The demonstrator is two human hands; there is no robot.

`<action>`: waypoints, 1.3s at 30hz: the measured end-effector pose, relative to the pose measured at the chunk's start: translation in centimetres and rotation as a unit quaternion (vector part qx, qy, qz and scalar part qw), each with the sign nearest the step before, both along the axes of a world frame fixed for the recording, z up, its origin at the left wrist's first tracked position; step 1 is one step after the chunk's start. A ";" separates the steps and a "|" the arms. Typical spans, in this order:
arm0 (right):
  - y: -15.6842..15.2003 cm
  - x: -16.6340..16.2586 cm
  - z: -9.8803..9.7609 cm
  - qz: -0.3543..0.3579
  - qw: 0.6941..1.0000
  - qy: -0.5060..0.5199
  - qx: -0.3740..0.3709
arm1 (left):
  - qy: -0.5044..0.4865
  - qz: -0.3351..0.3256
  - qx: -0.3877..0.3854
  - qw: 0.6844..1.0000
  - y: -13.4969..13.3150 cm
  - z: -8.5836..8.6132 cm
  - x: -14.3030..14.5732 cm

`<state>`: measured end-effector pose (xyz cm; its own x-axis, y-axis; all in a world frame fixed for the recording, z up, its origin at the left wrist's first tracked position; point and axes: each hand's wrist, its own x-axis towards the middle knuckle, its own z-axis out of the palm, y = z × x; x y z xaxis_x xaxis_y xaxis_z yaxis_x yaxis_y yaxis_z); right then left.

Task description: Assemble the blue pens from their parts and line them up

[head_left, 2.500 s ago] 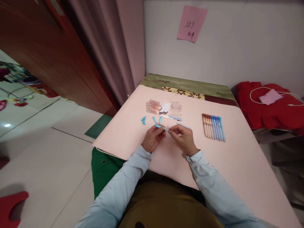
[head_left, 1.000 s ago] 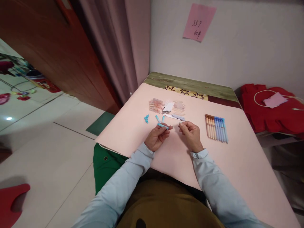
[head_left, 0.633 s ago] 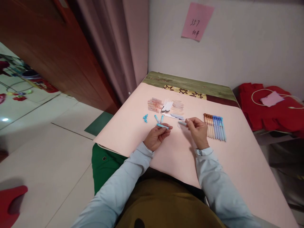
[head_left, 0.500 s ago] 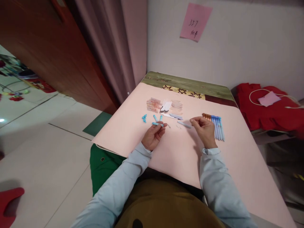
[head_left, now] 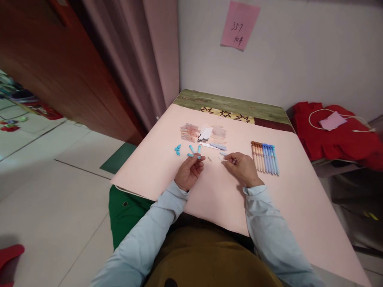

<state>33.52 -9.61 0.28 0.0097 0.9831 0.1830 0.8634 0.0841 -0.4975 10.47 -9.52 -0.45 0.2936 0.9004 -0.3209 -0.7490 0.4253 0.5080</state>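
My left hand (head_left: 188,172) is closed, with a short bright-blue pen tube (head_left: 194,156) pinched between thumb and fingers. Just beyond its fingertips, more blue tubes (head_left: 192,149) lie on the pink table cover. Several small blue caps (head_left: 177,150) are to their left. My right hand (head_left: 243,169) has thumb and forefinger pinched together low over the cover, at tiny whitish parts (head_left: 220,158); whether one is gripped is too small to tell. A pale blue-grey pen barrel (head_left: 223,154) lies at those fingertips, partly hidden. Between my hands rests a tiny metallic-looking part (head_left: 210,159).
Assembled pens (head_left: 265,159) stand in a neat row on the right. Farther back lie clear patterned barrels (head_left: 190,132), white refills with dark tips (head_left: 205,134), pale barrels (head_left: 218,134) and blue-grey barrels (head_left: 218,146). Red cloth (head_left: 311,135) is beyond the table's right edge.
My right hand has moved left from beside the pen row to the tiny whitish parts, now covering part of the pale barrel. My left hand still holds its tube. The view has shifted slightly.
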 end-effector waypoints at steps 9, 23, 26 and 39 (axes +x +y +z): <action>-0.2 -1.3 -0.2 -0.035 0.997 -0.076 0.001 | 0.001 -0.004 0.010 1.000 0.0 -0.1 0.0; -0.1 -1.3 -0.1 -0.078 0.994 -0.073 0.009 | -0.008 0.001 0.011 1.000 0.0 -0.2 -0.1; -0.3 -1.7 -0.2 -0.072 0.995 -0.051 0.036 | -0.009 -0.001 0.008 1.000 0.0 -0.2 -0.1; 0.1 -5.8 -2.1 0.016 0.996 -0.058 0.065 | -0.010 0.000 0.007 1.000 0.0 0.0 0.0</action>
